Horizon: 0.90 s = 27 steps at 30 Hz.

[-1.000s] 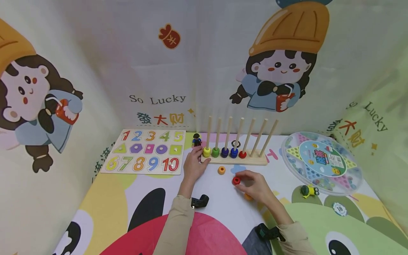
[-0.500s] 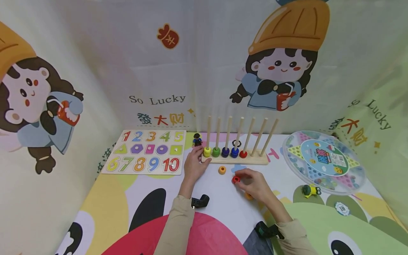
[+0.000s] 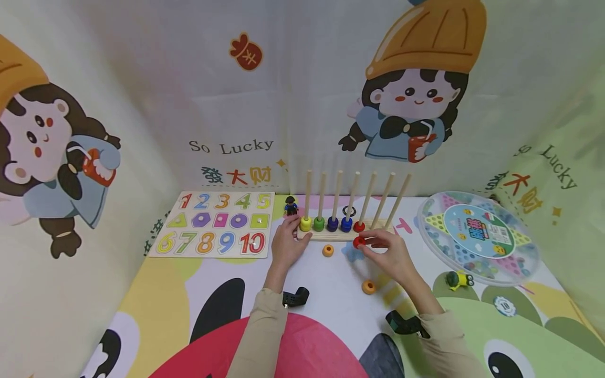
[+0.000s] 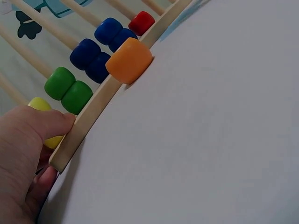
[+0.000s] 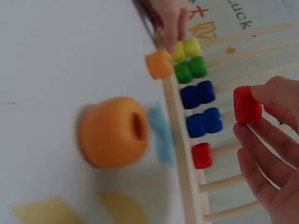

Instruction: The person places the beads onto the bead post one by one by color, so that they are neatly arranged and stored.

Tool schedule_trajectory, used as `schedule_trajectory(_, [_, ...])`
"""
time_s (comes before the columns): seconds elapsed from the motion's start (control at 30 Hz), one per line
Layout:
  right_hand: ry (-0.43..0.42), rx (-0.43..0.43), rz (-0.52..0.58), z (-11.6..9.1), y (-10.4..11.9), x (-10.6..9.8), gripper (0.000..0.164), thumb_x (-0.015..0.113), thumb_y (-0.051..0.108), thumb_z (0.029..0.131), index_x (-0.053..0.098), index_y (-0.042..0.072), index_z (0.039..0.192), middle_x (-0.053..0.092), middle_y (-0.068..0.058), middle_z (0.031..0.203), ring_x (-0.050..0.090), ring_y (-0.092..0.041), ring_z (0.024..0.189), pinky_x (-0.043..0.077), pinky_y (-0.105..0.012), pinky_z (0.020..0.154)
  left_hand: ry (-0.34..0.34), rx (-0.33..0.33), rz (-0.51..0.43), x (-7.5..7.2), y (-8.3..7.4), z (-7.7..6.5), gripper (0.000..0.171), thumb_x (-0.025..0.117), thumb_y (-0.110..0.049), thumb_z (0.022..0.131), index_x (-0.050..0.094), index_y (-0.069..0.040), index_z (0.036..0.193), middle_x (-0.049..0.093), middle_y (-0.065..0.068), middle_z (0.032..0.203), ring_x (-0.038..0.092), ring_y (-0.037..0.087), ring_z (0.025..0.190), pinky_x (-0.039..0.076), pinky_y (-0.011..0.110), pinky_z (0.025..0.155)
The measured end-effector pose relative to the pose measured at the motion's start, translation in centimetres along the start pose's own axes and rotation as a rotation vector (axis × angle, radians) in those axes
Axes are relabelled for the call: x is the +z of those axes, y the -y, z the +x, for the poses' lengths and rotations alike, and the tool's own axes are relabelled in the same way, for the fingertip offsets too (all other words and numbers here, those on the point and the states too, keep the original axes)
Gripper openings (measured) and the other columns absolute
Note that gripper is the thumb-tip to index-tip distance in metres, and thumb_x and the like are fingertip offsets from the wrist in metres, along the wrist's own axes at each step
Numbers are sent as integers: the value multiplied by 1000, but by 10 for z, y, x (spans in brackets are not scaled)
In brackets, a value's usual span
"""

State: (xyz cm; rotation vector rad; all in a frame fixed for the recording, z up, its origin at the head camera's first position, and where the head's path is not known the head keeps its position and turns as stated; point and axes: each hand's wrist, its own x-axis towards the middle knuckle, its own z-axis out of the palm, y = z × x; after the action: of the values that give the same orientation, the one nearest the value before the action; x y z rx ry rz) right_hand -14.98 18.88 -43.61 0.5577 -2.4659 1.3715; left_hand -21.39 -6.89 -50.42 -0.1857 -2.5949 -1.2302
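Note:
A wooden peg stand (image 4: 98, 100) with a row of upright pegs is on the table. My left hand (image 3: 288, 247) grips its left end, thumb against the front near the yellow beads (image 3: 305, 224). Pairs of green beads (image 4: 69, 90), dark blue beads (image 5: 197, 94) and blue beads (image 5: 204, 122) sit on pegs, then a single red bead (image 5: 202, 155); the two rightmost pegs are bare. Between thumb and fingertips, my right hand (image 3: 393, 258) pinches another red bead (image 5: 247, 105) in front of the stand. Loose on the table are an orange bead (image 3: 328, 250) near the stand and another orange bead (image 3: 368, 286) closer to me.
A number puzzle board (image 3: 215, 226) lies left of the stand, with a small toy figure (image 3: 290, 206) between them. On the right are a round marble game box (image 3: 477, 239), a yellow-and-green toy (image 3: 458, 280) and a round white-and-blue chip (image 3: 504, 306). A patterned curtain (image 3: 321, 121) closes the back.
My right hand has moved forward and slightly right with the red bead, up to the stand's front edge, uncovering the nearer orange bead. The left hand keeps its hold on the stand.

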Motion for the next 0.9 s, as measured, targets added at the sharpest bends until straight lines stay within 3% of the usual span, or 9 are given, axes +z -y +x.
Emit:
schedule_trajectory(0.17, [-97,-45,-48,16,25,-17,27,74,-12,79,68,-11,105,70,-24,100,70,-39,85,57,-52,72,1,2,7,1,4,0,54,77,-25,85,62,-1,131,55,8,138,57,26,109,53,36,84])
schedule_trajectory(0.27, [-157,-46,-73,26,32,-27,28,74,-11,80,67,-11,107,69,-24,102,68,-38,87,59,-38,74,-1,9,7,1,5,0,54,77,-25,85,62,0,130,55,8,139,57,26,112,53,35,85])
schedule_trajectory(0.4, [-239,-52,-80,40,31,-40,29,74,-7,82,69,-7,110,70,-22,104,67,-27,89,53,-17,76,-8,25,2,2,3,2,54,77,-25,85,62,0,130,56,9,138,56,27,111,52,37,85])
schedule_trajectory(0.6, [-303,-97,-58,63,46,-55,28,74,2,86,70,-2,112,71,-16,109,62,-1,91,51,-16,79,-7,30,-13,1,-1,3,54,77,-25,84,62,-1,130,56,10,137,56,29,111,51,41,85])
schedule_trajectory(0.67, [-307,-101,-56,70,52,-58,28,73,4,87,70,-2,114,71,-15,110,62,2,92,51,-16,80,-7,20,-12,0,-1,2,54,77,-25,84,62,-1,130,56,9,137,56,29,110,51,40,85])
schedule_trajectory(0.9, [-325,-88,-122,91,65,-62,27,72,8,88,70,-3,112,71,-15,109,66,-20,93,50,-14,78,-8,20,-1,1,1,1,54,77,-25,84,63,-1,130,56,10,137,56,30,113,50,41,86])
